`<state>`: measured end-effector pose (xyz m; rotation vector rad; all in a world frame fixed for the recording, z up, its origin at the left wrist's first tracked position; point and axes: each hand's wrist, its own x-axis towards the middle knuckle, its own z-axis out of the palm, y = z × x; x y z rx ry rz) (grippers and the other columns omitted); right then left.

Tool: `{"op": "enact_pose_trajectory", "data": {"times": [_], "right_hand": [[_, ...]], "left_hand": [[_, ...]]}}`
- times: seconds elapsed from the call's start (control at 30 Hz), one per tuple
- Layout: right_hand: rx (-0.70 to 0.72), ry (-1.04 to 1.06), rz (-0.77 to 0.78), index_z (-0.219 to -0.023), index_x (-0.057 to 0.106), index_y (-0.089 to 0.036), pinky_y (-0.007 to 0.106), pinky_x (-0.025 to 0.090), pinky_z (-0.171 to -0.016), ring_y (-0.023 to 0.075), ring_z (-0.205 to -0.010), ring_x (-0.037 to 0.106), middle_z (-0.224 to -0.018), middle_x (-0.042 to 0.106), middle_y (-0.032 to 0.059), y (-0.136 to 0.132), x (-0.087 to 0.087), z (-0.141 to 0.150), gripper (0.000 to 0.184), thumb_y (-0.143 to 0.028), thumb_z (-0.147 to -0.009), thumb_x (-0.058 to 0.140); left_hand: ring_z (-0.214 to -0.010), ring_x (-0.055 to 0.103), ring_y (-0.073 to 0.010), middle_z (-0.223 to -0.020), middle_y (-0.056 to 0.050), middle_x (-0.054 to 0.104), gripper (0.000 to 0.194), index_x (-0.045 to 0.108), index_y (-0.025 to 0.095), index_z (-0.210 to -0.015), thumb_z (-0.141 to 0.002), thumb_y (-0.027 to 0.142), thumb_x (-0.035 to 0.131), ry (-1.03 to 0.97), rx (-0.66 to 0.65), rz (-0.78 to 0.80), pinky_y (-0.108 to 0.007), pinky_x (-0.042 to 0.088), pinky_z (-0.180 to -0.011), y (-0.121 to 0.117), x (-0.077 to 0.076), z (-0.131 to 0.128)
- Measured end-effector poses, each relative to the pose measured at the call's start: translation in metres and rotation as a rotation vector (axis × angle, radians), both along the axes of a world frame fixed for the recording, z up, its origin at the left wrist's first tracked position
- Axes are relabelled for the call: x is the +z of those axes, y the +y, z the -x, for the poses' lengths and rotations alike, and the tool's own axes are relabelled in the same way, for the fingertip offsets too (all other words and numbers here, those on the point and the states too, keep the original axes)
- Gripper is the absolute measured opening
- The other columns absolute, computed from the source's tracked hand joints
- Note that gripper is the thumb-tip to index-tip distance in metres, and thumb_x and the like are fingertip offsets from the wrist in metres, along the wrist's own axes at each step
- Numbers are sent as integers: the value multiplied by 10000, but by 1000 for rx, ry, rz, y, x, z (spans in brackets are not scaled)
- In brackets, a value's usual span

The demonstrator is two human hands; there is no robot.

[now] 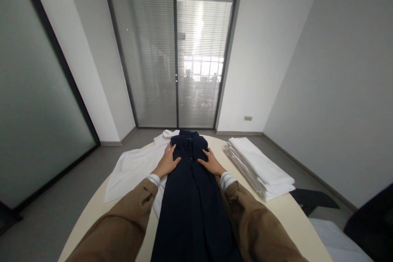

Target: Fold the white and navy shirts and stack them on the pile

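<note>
Both arms extend forward, roughly parallel, in brown sleeves with striped cuffs at the wrists. Left hand (168, 160) and right hand (212, 163) lie level with each other, palms down, fingers spread, thumbs angled inward; hands apart.

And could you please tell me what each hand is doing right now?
Left hand: open, resting on the navy shirt.
Right hand: open, on the shirt's opposite side.

The dark navy cloth garment (192, 204) runs off the bottom edge; blurry shapes (199, 86) behind the grey slatted blinds (153, 61) stay unclear.
</note>
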<state>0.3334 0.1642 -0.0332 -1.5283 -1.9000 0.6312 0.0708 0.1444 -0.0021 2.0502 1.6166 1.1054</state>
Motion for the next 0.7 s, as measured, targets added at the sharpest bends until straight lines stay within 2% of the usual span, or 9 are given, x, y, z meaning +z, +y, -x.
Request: {"op": "enact_pose_trajectory", "data": {"times": [0.1,0.13,0.2,0.27,0.33,0.43,0.57,0.63,0.7], "right_hand": [[58,-57,-101,-1399,502,-169,465,248,-1191,301,-1452,273,-1559,265,168,-32,12,-4,681,-436,-800,689],[94,-79,-150,-1330,555,-189,465,274,-1174,293,-1416,324,-1512,336,154,-45,16,-5,591,-414,-802,692],[181,-121,-239,-1143,636,-215,455,342,-1117,270,-1291,445,-1331,511,118,-75,23,-8,355,-358,-821,675],[281,-159,-243,-990,665,-218,423,408,-1040,244,-1142,534,-1136,608,86,-103,28,-12,179,-328,-852,642],[393,-187,-209,-995,679,-221,404,426,-1014,235,-1094,562,-1093,636,79,-127,30,-18,183,-345,-870,629],[476,-207,-165,-1213,628,-224,432,360,-1105,268,-1283,483,-1291,599,102,-151,28,-29,387,-428,-885,618],[428,-255,-147,-1274,558,-199,465,284,-1166,305,-1437,301,-1471,462,128,-169,26,-37,533,-523,-857,638],[347,-261,-185,-1136,594,-198,450,352,-1110,301,-1343,410,-1392,508,136,-177,27,-35,440,-515,-839,664],[286,-278,-223,-978,607,-206,415,428,-1004,272,-1163,521,-1207,584,115,-184,29,-32,317,-485,-841,670]], "left_hand": [[-1106,606,-253,-1232,-140,553,385,550,163,-1239,-874,282,582,141,129,6,-371,462,-961,-46,9,1],[-1012,630,-227,-1106,-98,608,298,573,180,-1160,-885,296,568,181,100,27,-336,477,-883,-65,12,2],[-772,633,-180,-828,-12,642,164,602,217,-990,-904,347,552,298,-105,151,-279,449,-706,-103,19,1],[-706,618,-161,-744,18,655,166,622,231,-883,-865,395,612,426,-398,269,-253,397,-642,-139,26,-1],[-651,608,-154,-695,19,657,263,628,223,-778,-833,481,641,498,-542,389,-249,358,-586,-170,35,-3],[-613,594,-179,-662,4,638,416,612,213,-707,-709,614,723,602,-590,551,-260,318,-528,-201,48,-8],[-746,624,-222,-828,-30,655,421,634,212,-905,-618,443,839,642,-594,581,-261,363,-561,-220,56,-14],[-721,629,-201,-882,-20,651,583,568,235,-1123,-642,434,832,478,-619,651,-254,414,-572,-224,55,-18],[-599,617,-175,-823,7,645,697,443,253,-1242,-693,492,800,291,-784,952,-263,462,-548,-226,52,-23]]}}
